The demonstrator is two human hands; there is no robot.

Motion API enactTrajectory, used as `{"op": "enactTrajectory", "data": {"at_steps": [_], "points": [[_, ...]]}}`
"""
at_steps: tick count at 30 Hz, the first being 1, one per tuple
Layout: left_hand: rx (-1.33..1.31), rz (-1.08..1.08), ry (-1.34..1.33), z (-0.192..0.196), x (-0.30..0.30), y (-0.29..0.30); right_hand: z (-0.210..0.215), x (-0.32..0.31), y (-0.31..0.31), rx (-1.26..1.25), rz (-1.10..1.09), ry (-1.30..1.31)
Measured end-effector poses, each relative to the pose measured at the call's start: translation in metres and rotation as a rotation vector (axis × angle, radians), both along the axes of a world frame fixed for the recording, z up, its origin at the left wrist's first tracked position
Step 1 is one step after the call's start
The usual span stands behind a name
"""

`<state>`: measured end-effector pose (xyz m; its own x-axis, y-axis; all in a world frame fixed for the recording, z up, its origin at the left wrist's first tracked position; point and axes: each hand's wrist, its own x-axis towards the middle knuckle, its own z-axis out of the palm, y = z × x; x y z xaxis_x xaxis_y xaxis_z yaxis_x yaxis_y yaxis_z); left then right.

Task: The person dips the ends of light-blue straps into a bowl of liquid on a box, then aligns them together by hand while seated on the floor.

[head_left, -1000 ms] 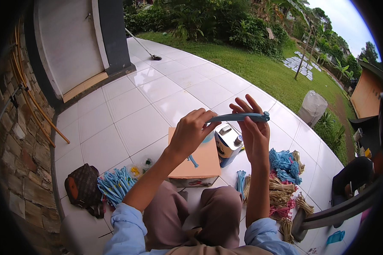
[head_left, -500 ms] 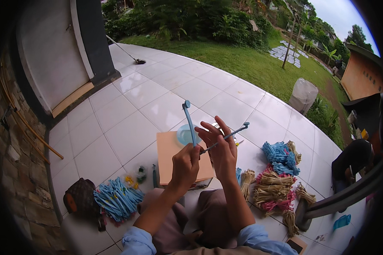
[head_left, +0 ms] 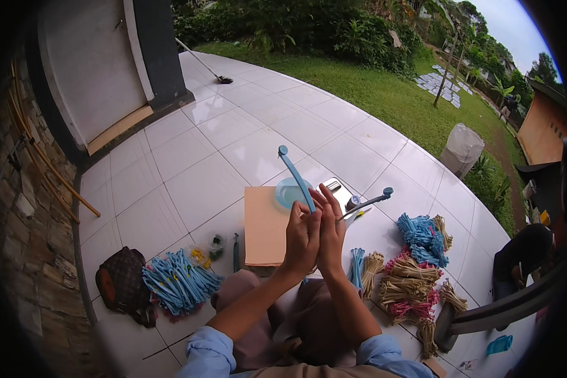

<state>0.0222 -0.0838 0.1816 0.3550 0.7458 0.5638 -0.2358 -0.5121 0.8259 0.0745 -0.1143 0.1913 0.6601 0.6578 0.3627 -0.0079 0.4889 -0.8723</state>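
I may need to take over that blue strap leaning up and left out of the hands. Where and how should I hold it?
Probably take the blue strap on the slim stretch just below its round end, coming from the far left. It stands free there, tilted up and left, while the left hand and right hand hide its lower part.

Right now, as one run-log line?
left hand: holding blue strip | right hand: close beside left | box: ahead of hands | beige bundles: at right

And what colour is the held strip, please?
The strip is light blue; head view.
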Motion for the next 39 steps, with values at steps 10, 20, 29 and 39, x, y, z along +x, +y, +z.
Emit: {"op": "enactTrajectory", "data": {"at_steps": [10, 20, 29, 39], "points": [[-0.45, -0.365, -0.112, 0.025, -0.026, 0.073, 0.026, 0.063, -0.02, -0.188, 0.353, -0.056], [-0.287, -0.443, 0.364, -0.028, -0.006, 0.111, -0.018, 0.16, -0.007, -0.476, 0.632, -0.106], [-0.108, -0.2, 0.523, -0.165, 0.016, 0.14, -0.158, 0.195, 0.052, -0.699, 0.634, -0.053], [0.042, -0.125, 0.619, -0.18, 0.018, 0.149, -0.184, 0.203, 0.088, -0.808, 0.669, -0.031]]}}
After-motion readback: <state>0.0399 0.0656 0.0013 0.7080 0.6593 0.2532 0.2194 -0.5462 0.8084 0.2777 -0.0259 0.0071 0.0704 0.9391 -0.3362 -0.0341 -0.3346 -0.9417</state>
